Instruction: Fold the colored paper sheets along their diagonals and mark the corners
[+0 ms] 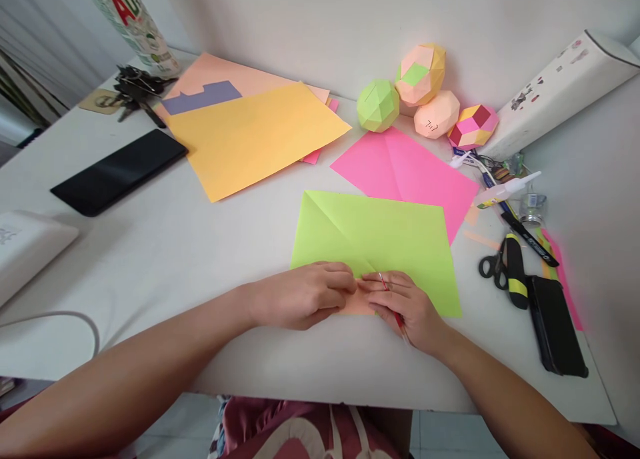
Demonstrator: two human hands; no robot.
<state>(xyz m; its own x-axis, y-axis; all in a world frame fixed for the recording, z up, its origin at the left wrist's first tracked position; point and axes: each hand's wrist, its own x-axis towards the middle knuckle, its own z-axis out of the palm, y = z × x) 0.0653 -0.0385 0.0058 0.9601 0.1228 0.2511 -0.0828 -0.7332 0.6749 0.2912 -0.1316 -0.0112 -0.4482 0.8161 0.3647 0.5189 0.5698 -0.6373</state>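
Note:
A small peach paper piece (pixel 359 304) lies over the lower edge of the creased green sheet (pixel 395 229). My left hand (pixel 317 294) has its fingers curled together at the piece's left side, pinching it. From the right, my right hand (pixel 407 307) presses its fingertips on the same piece. A slim red pen (pixel 399 319) is tucked between the fingers of that hand, its tip pointing up and away. Much of the peach paper is hidden under both hands. Partly beneath the green sheet, a creased pink sheet (pixel 410 169) extends toward the wall.
Yellow paper (pixel 260 142) lies back left, near a black phone (pixel 120 171) and keys (pixel 135 89). Faceted paper balls (pixel 379 106) sit against the wall. Scissors (pixel 495 266), a cutter (pixel 515 272), a glue bottle (pixel 503 191) and a black case (pixel 556 326) are at right.

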